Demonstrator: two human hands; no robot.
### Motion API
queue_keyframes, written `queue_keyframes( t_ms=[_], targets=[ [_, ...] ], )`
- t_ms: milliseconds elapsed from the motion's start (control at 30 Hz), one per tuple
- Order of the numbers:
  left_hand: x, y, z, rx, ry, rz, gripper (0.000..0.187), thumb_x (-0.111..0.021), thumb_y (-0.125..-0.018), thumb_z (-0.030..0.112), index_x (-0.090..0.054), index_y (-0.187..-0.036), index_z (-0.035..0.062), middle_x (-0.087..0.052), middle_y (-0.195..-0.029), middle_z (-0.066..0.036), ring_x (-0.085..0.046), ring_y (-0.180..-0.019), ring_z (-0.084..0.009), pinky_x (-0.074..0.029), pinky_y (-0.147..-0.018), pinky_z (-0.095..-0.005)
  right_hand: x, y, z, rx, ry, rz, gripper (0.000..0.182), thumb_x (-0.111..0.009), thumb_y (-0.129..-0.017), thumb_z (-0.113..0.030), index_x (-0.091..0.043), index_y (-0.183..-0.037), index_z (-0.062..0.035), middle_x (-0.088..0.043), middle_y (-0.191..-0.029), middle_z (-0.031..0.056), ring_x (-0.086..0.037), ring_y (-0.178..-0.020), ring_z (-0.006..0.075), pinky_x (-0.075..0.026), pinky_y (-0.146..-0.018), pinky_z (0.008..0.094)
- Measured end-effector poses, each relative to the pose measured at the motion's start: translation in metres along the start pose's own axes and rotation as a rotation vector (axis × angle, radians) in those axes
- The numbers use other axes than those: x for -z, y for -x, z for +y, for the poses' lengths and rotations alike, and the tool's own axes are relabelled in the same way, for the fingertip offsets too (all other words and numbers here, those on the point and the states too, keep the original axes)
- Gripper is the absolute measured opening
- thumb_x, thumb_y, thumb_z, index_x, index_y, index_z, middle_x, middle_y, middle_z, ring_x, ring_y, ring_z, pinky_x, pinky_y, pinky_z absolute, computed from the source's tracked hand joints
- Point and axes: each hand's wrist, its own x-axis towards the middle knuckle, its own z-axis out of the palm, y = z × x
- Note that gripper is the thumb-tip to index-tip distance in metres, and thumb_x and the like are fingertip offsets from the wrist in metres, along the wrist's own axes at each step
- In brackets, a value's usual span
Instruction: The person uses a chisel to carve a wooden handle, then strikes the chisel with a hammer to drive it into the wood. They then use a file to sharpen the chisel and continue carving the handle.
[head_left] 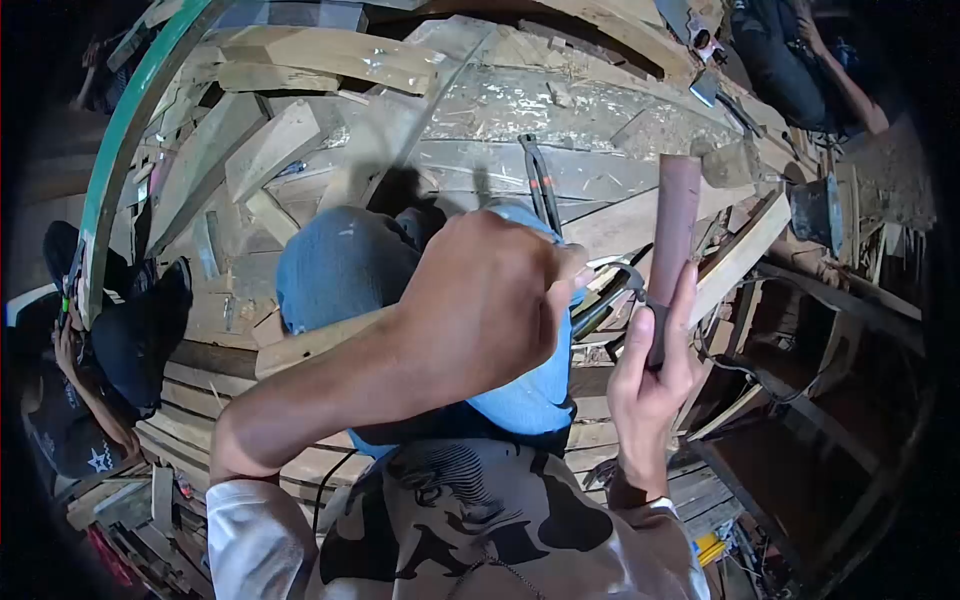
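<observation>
My right hand (652, 385) is closed around the lower end of an upright reddish-brown cylinder (676, 225), with thumb and forefinger along its sides. My left hand (490, 290) is a fist beside it, back of the hand toward me. What its fingers grip is hidden. A thin curved dark metal piece (627, 272) spans the gap between the left fingertips and the cylinder. Just below that piece, a dark rod-like handle (598, 312) shows between my hands. Long-handled pincers (540, 185) with orange marks lie on the boards beyond my left fist.
Wooden beams (330, 55) and offcuts lie across the plank floor ahead. A green-edged curved beam (125, 130) arches at left. One person (110, 340) sits at left, another (800, 70) at far right. An axe-like blade (704, 88) lies upper right, near a dark metal frame (800, 450).
</observation>
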Motion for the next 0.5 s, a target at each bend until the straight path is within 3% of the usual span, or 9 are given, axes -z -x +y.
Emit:
queue_keyframes(
  t_ms=[33,100,167,300,367,500],
  targets=[
    [0.001,0.001,0.000,0.011,-0.023,-0.022,0.005,-0.064,-0.082,-0.006,-0.067,-0.085,-0.0042,-0.057,-0.062,-0.020,-0.059,-0.053,-0.0325,-0.045,-0.049,-0.0364,0.001,-0.001,0.005,0.101,0.007,0.069,0.051,-0.051,-0.097,-0.003,-0.039,-0.146,0.0052,-0.064,-0.071,0.0080,-0.054,-0.059,0.0075,-0.044,-0.055,0.0248],
    [0.000,0.001,-0.001,0.007,-0.005,-0.012,0.008,-0.064,-0.082,-0.006,-0.069,-0.087,-0.0041,-0.060,-0.063,-0.020,-0.061,-0.053,-0.0312,-0.046,-0.050,-0.0352,0.005,0.004,0.000,0.025,-0.046,0.054,0.052,-0.051,-0.097,-0.003,-0.038,-0.147,0.0059,-0.062,-0.068,0.0052,-0.054,-0.059,0.0080,-0.044,-0.056,0.0246],
    [0.001,-0.001,-0.001,-0.034,0.001,-0.011,0.013,-0.064,-0.081,-0.005,-0.071,-0.091,-0.0049,-0.062,-0.066,-0.020,-0.063,-0.055,-0.0298,-0.047,-0.051,-0.0343,0.003,0.004,0.000,0.212,-0.027,0.063,0.052,-0.053,-0.096,-0.002,-0.039,-0.145,0.0079,-0.061,-0.068,0.0067,-0.055,-0.058,0.0093,-0.045,-0.056,0.0252],
    [0.002,-0.003,0.000,-0.012,0.004,-0.057,0.015,-0.064,-0.079,-0.006,-0.071,-0.092,-0.0058,-0.063,-0.067,-0.020,-0.065,-0.057,-0.0285,-0.047,-0.051,-0.0346,-0.011,-0.002,-0.008,0.293,0.010,0.040,0.053,-0.058,-0.093,-0.001,-0.043,-0.142,0.0100,-0.067,-0.074,0.0184,-0.061,-0.055,0.0175,-0.048,-0.054,0.0299],
    [0.003,-0.002,0.000,0.021,-0.013,-0.038,0.011,-0.063,-0.078,-0.006,-0.070,-0.087,-0.0047,-0.062,-0.067,-0.021,-0.065,-0.056,-0.0297,-0.047,-0.051,-0.0348,-0.007,0.011,-0.009,0.179,-0.006,0.002,0.053,-0.065,-0.087,0.002,-0.050,-0.138,0.0075,-0.067,-0.082,0.0205,-0.066,-0.060,0.0285,-0.051,-0.054,0.0383],
    [-0.002,-0.002,-0.004,-0.035,-0.023,0.002,0.006,-0.064,-0.078,-0.007,-0.069,-0.081,-0.0043,-0.060,-0.064,-0.021,-0.061,-0.052,-0.0291,-0.045,-0.049,-0.0348,-0.002,-0.009,-0.024,0.143,0.075,-0.071,0.053,-0.065,-0.087,0.001,-0.050,-0.138,0.0073,-0.070,-0.091,0.0240,-0.070,-0.068,0.0309,-0.055,-0.058,0.0362]
  ],
)
